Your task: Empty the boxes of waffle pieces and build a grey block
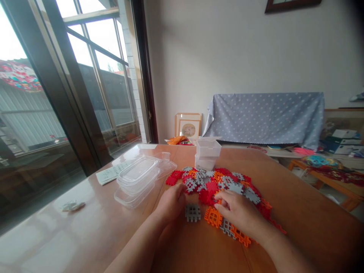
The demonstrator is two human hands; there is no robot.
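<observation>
A heap of flat waffle-shaped plastic tiles (218, 182) in red, grey and orange lies on the wooden table (298, 220). My left hand (171, 203) rests palm down at the heap's near left edge, fingers loosely curled, beside a single grey tile (192, 212). Over the heap's near right side lies my right hand (241, 214), fingers bent onto the tiles, with its fingertips at an orange tile (213, 217). I cannot make out whether either hand holds a tile.
Clear plastic lids and shallow trays (139, 176) are stacked left of the heap, with a paper sheet (109, 174) beside them. Two stacked clear tubs (207, 153) stand behind the heap. A crumpled white scrap (72, 206) lies far left. A large window fills the left.
</observation>
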